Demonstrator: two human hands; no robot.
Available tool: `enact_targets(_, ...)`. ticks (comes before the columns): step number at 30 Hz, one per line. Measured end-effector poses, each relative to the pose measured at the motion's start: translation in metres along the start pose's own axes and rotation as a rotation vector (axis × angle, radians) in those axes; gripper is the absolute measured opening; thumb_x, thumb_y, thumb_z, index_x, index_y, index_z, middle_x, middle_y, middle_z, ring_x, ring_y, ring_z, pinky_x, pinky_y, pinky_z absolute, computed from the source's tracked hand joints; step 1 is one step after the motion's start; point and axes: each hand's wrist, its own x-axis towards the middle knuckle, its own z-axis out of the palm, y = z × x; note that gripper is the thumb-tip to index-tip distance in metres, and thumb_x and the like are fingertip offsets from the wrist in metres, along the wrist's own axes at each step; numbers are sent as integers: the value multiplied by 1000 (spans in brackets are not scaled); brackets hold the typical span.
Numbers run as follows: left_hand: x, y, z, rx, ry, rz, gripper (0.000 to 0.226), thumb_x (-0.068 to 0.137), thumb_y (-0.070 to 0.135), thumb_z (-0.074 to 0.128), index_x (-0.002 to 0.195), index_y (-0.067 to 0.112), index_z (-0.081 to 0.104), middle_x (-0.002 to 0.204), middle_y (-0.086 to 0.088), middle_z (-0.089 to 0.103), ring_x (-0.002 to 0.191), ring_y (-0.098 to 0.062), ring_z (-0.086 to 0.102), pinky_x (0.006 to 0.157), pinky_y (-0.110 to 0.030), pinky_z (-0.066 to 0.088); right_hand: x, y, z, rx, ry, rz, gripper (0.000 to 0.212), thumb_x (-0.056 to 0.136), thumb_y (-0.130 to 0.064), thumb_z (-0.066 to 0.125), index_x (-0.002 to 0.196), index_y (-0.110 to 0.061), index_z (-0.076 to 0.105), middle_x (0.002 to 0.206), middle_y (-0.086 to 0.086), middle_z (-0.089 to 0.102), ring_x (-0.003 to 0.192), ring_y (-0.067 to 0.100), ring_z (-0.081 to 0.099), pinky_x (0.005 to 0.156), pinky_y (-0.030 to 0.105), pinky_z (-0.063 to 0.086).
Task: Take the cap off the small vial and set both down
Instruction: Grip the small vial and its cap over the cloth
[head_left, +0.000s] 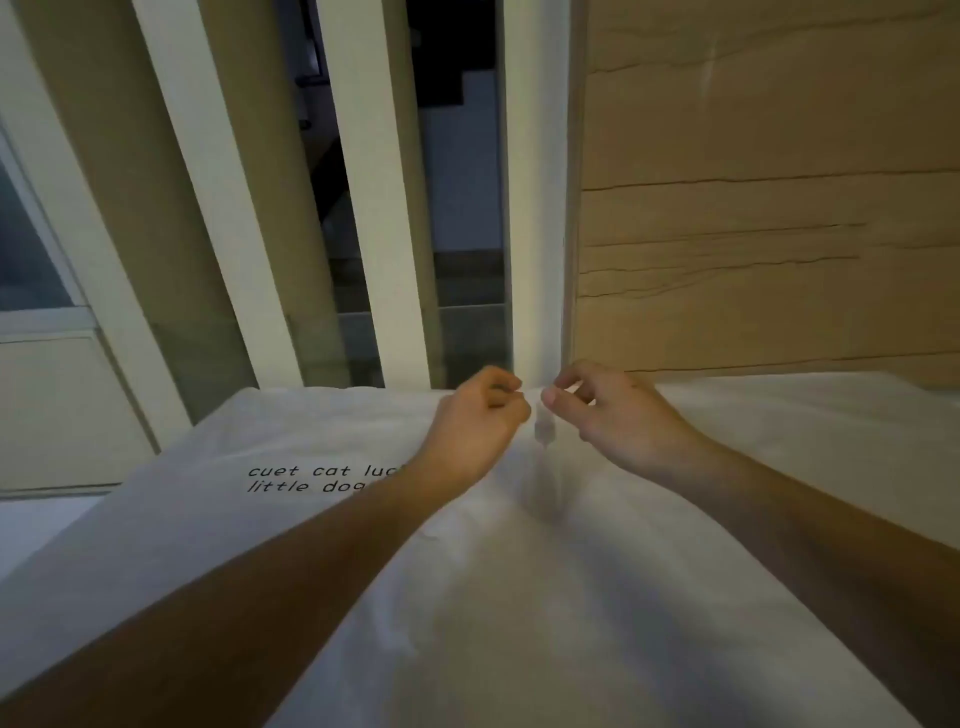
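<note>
Here, the small vial (543, 427) is seen blurred between the left hand (475, 415) and the right hand (605, 410), above the white cloth (519, 597). Both hands are curled with pinched fingers; what is gripped cannot be told.

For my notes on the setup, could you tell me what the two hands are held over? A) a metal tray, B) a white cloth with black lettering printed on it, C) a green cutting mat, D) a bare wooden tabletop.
B: the left hand and right hand are held close together above a white cloth that bears black printed lettering beside the left wrist.
</note>
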Motion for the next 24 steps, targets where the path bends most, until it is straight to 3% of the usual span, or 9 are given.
enact_targets(5, -5, -8, 22, -18, -19, 10, 28, 88, 31, 68, 112, 24, 56, 117, 1, 66, 107, -17, 61, 87, -32, 49, -1, 5, 12, -120, 0, -8, 37, 98, -53, 50, 126, -30, 60, 109, -1, 71, 94, 20, 64, 77, 34, 49)
enact_targets(13, -12, -6, 40, 1, -4, 89, 18, 89, 24, 69, 101, 26, 56, 100, 9, 65, 96, -11, 62, 71, -14, 43, -6, 3, 10, -83, -11, 25, 26, 96, -46, 60, 105, -21, 63, 95, 5, 74, 87, 23, 71, 83, 44, 61)
enact_targets(19, -21, 1, 44, 69, -14, 111, 20, 96, 39, 54, 108, 23, 51, 111, 1, 65, 101, -15, 60, 84, -32, 50, -13, 8, 3, 178, 43, 90, 20, 103, -25, 53, 101, -12, 67, 85, 10, 76, 71, 22, 75, 66, 34, 63)
enact_targets(24, -29, 2, 45, 434, -8, 378, 17, 102, 38, 35, 110, 25, 43, 105, 0, 63, 80, -15, 57, 58, -25, 37, -16, 15, 1, 395, 11, 178, 21, 99, -19, 50, 93, -8, 66, 73, 9, 73, 64, 27, 75, 54, 33, 56)
